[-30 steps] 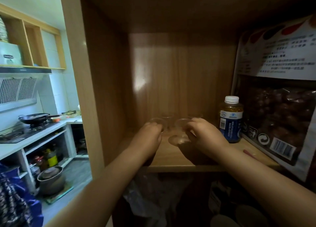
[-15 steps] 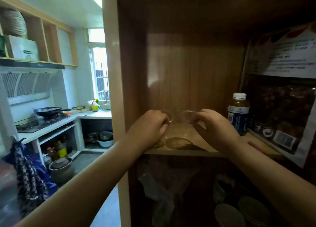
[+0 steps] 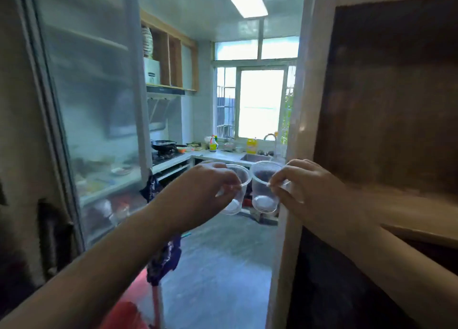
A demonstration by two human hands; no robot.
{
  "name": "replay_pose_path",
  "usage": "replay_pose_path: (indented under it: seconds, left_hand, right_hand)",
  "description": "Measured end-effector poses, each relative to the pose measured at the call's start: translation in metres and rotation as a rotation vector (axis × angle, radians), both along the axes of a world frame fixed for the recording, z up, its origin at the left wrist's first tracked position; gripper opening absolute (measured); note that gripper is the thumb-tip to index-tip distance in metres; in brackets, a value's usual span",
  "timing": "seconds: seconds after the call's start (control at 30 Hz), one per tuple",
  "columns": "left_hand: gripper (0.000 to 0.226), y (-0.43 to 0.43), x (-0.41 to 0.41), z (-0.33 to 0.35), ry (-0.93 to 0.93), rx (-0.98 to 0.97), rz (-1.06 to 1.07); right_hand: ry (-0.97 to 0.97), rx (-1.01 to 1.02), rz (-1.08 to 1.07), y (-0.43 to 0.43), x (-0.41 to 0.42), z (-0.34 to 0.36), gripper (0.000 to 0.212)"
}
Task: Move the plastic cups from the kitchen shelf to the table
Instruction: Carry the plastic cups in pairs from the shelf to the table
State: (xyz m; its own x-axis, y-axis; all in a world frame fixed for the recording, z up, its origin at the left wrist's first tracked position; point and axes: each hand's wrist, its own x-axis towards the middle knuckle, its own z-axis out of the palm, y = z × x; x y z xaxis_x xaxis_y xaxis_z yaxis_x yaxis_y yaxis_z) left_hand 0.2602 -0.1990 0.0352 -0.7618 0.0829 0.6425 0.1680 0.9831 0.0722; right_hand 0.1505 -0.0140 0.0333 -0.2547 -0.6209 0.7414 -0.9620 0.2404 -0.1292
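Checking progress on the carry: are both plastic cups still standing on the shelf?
No, the left hand and right hand each hold a clear cup clear of the wooden shelf.

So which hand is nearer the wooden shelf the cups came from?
Right. The right hand, pinching the rim of a clear cup, hangs just in front of the wooden shelf. The left hand, holding the other cup, is farther from it, on the kitchen side.

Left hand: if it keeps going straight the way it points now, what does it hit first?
Probably the other cup. The left hand pinches a clear cup by the rim and points right, toward the cup in the right hand. The rims look nearly touching; depth is unclear.
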Motion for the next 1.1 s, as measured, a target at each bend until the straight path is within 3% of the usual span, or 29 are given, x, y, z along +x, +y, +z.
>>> replay_pose_path:
  seconds: [0.33,0.63,0.87,0.97,1.1]
  left_hand:
    - [0.007,-0.142,0.220,-0.029,-0.089,0.048,0.428]
    - [0.006,-0.183,0.394,-0.062,-0.078,0.127,0.893]
    - [0.015,-0.214,0.459,-0.084,-0.064,0.205,1.095]
    - [0.006,-0.238,0.470,-0.091,-0.052,0.203,1.152]
    - [0.010,-0.281,0.475,-0.096,-0.041,0.191,1.222]
  right_hand:
    - [-0.002,0.082,0.465,-0.212,0.144,-0.032,0.007]
    - [0.016,0.200,0.852,-0.341,0.289,-0.059,0.009]
    - [0.063,0.259,1.110,-0.417,0.347,-0.082,0.014]
    - [0.060,0.229,1.210,-0.455,0.357,-0.091,0.011]
    - [0.059,0.231,1.270,-0.514,0.362,-0.095,0.016]
